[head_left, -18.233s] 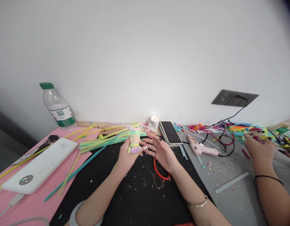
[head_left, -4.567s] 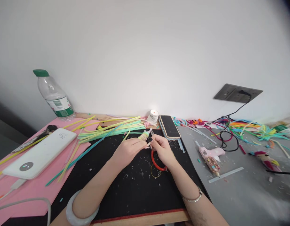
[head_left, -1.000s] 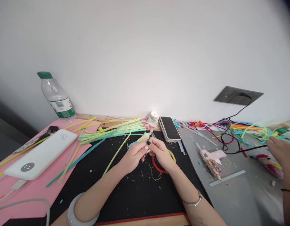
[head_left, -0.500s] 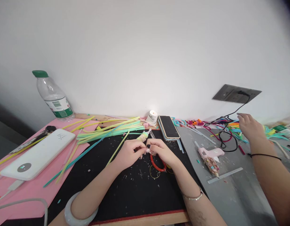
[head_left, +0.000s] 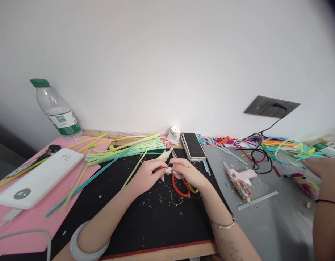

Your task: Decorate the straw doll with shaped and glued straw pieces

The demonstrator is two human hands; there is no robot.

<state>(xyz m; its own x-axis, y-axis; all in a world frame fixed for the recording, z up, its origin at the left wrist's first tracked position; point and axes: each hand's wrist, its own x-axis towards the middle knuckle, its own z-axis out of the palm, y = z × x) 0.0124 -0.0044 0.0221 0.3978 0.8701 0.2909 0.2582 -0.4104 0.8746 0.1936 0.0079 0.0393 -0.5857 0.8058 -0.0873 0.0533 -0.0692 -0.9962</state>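
Pale pink piece (head_left: 169,170), quite small, is pinched above the black mat (head_left: 156,225) on the bench (head_left: 167,253), between both hands, so neither is nearer: the left hand (head_left: 149,177) has its grip closed on it from one side, the right hand (head_left: 189,174) from the other. From where I stand, its long axis is hidden. Just beyond shows a yellow-green figure (head_left: 163,156).

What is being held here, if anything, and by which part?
A small pale pink piece, pinched between the fingertips of the left grip and right grip; the fingers cover too much to tell which part.
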